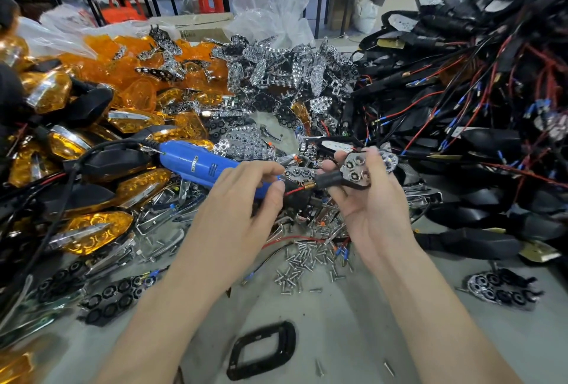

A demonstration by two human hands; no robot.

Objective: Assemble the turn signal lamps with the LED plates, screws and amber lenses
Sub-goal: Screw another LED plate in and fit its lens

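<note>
From my remote seat, the biggest thing I see is the grey worktable (pixel 353 322), buried on three sides. On the right rises a heap of black plastic lamp housings trailing red and black wires (pixel 476 91). On the left lies a mound of amber faceted lenses and lensed lamps (pixel 123 101). Between the two, further back, is a pile of chrome honeycomb reflector plates (pixel 276 70).

A blue corded electric screwdriver (pixel 196 159) lies slanting across the amber mound with its nose toward the centre. My left hand (pixel 239 202) is curled round its front end, thumb and fingertips closing on the nose.

My right hand (pixel 375 205) is palm up above the table, fingers wrapped round a black turn signal lamp body with a rubber stem (pixel 330 181). The stem points left toward the screwdriver nose. A small chrome LED plate with round cups (pixel 356 168) sits in the lamp body, under my thumb and fingertips.

Near the front edge lies a black hollow gasket frame (pixel 261 350), well apart from both hands. Below my hands, small silver screws (pixel 304 260) are scattered loose on the table.
</note>
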